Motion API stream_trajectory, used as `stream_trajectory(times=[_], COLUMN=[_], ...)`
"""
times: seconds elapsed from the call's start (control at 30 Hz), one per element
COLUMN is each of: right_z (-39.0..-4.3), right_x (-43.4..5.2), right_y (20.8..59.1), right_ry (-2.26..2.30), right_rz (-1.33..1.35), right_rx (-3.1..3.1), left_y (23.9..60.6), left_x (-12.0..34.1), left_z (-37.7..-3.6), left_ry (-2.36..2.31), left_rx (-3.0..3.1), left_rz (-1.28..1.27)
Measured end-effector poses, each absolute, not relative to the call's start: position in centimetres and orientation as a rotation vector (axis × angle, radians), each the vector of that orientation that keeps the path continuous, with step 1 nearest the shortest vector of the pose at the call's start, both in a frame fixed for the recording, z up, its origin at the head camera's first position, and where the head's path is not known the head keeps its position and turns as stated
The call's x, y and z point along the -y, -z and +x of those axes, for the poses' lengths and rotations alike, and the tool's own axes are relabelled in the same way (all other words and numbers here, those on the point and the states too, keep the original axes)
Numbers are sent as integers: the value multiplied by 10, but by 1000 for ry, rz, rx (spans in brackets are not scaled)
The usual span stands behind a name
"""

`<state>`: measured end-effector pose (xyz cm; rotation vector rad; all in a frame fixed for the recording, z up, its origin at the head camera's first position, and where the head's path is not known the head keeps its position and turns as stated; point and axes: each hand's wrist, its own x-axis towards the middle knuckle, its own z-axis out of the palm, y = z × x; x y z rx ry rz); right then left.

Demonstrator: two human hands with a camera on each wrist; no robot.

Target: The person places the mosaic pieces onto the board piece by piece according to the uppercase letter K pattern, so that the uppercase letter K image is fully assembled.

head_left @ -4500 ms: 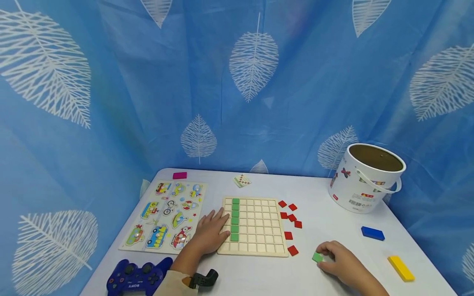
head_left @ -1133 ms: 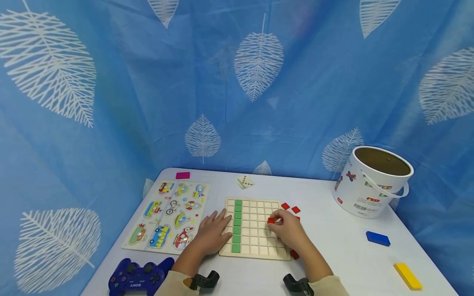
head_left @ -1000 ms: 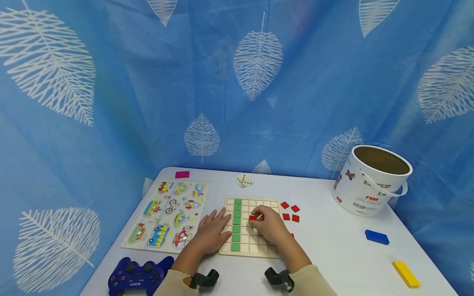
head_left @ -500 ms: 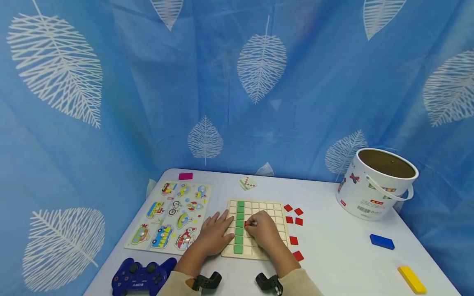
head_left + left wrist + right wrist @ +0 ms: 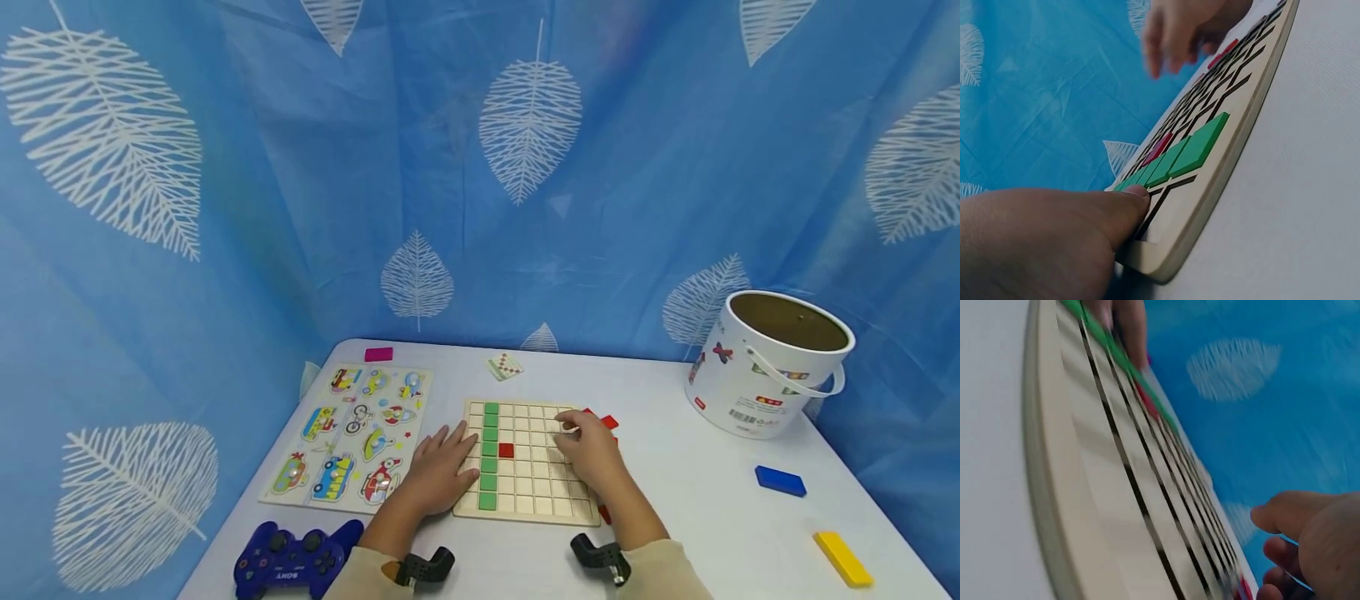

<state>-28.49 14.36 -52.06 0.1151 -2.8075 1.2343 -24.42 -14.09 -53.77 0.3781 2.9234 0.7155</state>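
Red tile (image 5: 506, 450) sits in the grid board (image 5: 536, 500), between flat left hand (image 5: 441, 467) and released, empty right hand (image 5: 592, 446).

Red tile (image 5: 506, 450) now on board (image 5: 542, 492); right hand (image 5: 592, 450) withdrawn, empty.

A pale wooden grid board (image 5: 534, 479) of square cells is shown lying flat on the white table. A column of green tiles (image 5: 490, 454) is seated in its second column from the left, running from the far edge to the near edge. A single red tile (image 5: 506, 450) is set in the cell just right of that column, about midway along it. Loose red tiles (image 5: 609, 422) are seen on the table just beyond the board's right edge, partly hidden.
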Motion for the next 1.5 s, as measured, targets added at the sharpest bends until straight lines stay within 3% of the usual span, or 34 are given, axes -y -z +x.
stream_trajectory(times=[0.17, 0.27, 0.9, 1.03, 1.2, 1.5], right_z=[-288, -287, -290, -284, -282, -295], right_x=[-200, -216, -211, -197, -150, -97], right_y=[528, 533, 535, 526, 515, 527], right_ry=[-1147, -1152, -1053, -1133, -1230, -1267], right_rz=[-169, -210, -168, -163, 37, 204], right_rx=[2862, 2929, 2924, 2866, 2813, 2846], left_y=[537, 538, 541, 540, 540, 542], left_x=[140, 140, 141, 140, 141, 140], left_z=[-244, -245, -246, -246, -246, -245], left_ry=[-702, -691, -720, -706, -690, -710], left_rx=[-2923, -2929, -2939, -2934, -2944, -2938], left_rz=[371, 374, 359, 374, 375, 371])
